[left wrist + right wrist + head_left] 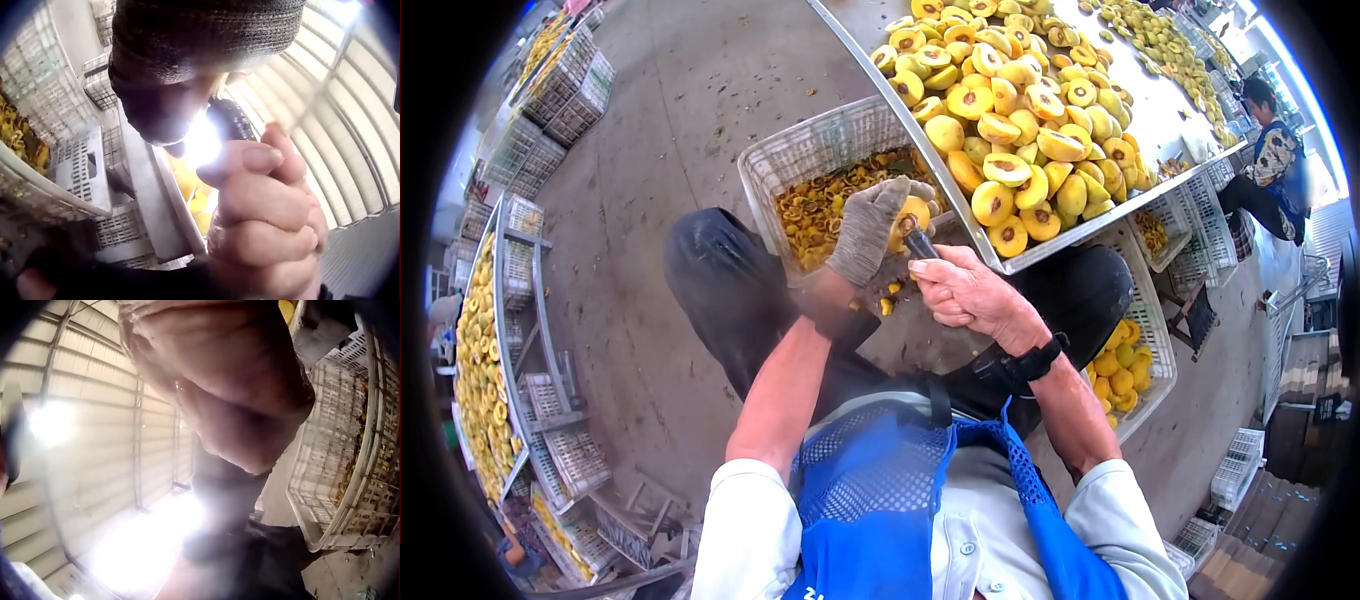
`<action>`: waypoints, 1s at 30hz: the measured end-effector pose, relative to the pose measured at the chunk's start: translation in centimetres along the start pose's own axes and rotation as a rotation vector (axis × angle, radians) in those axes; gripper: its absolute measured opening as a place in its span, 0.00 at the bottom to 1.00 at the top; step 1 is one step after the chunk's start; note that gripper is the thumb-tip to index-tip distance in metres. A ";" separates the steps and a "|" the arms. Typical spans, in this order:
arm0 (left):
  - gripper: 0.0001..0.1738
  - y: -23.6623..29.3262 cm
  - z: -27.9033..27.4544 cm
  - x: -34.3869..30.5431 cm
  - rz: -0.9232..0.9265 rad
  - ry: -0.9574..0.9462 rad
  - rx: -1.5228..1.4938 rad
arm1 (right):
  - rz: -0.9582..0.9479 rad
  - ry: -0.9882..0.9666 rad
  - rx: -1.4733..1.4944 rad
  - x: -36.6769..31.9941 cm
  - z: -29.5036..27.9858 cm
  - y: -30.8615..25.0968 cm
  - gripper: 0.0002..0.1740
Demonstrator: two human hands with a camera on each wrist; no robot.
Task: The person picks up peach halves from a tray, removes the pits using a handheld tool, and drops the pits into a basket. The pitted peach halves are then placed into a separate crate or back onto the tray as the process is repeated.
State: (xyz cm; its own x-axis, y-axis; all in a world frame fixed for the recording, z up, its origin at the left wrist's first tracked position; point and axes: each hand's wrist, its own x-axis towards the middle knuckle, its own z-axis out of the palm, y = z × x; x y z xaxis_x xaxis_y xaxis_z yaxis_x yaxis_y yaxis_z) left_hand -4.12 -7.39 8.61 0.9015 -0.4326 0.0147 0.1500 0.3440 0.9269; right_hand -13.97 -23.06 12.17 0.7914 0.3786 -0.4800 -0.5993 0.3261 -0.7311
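Note:
In the head view my left hand [862,235], in a grey knitted glove, grips a yellow peach half [913,213] above a crate of scraps. My bare right hand [965,292] curls round the black handle [919,243] of a small hand tool, whose end meets the fruit. The tool's working tip is hidden at the peach. From the left wrist, the gloved fingers [194,47] hang close above the right fist [262,219], with glare between them. The right wrist view has the underside of the right hand [219,381] filling its top; the tool does not show there.
A metal-edged table [1175,183] heaped with peach halves [1025,110] stands ahead to the right. The scrap crate [765,165] sits between the knees, and another crate [1162,375] with yellow fruit is by the right leg. A seated person [1275,165] is at far right.

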 end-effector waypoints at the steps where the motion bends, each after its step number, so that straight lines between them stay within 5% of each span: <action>1: 0.25 0.0 -0.1 0.0 0.006 -0.027 -0.048 | 0.003 -0.020 0.030 0.1 -0.2 0.0 0.14; 17: 0.29 -1.5 -2.6 0.1 -0.163 -0.134 -0.287 | 0.093 -0.120 0.248 1.3 0.0 0.5 0.16; 30: 0.25 -2.7 -3.1 3.2 -0.156 0.080 -0.301 | -0.016 -0.090 0.318 5.3 -0.5 1.7 0.12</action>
State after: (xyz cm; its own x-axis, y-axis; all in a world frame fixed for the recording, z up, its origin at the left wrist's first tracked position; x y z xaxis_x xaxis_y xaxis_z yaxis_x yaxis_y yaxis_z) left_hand -0.40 -7.13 4.97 0.8855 -0.4367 -0.1586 0.3905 0.5145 0.7634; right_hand -10.73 -20.92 8.10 0.7959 0.4418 -0.4140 -0.6054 0.5815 -0.5435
